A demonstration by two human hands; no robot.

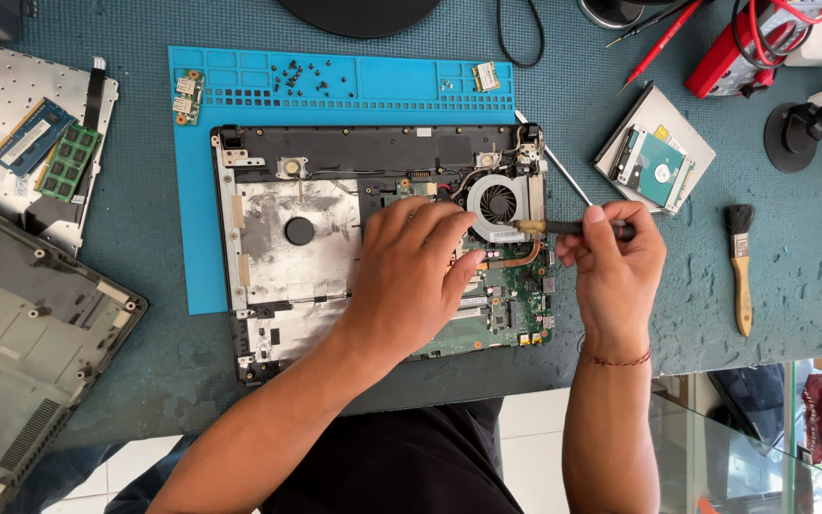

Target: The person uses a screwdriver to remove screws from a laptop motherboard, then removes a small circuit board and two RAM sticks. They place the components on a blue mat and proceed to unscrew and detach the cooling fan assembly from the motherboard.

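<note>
Currently right hand (614, 262) gripping brush (573, 227) at fan (499, 203); left hand (413, 266) flat, fingers spread, on circuit board (511, 295) beside it.

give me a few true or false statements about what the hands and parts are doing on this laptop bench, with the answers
1. The right hand holds a dark-handled tool whose tip lies at the cooling fan. True.
2. The left hand is lifted clear off the laptop. False: it rests flat on the green mainboard inside the open laptop base.
3. Loose screws lie on the blue mat above the laptop. True.
4. The brush lies left of the laptop. False: it lies to its right, on the table.
5. Two memory modules lie on a panel at the left. True.
</note>
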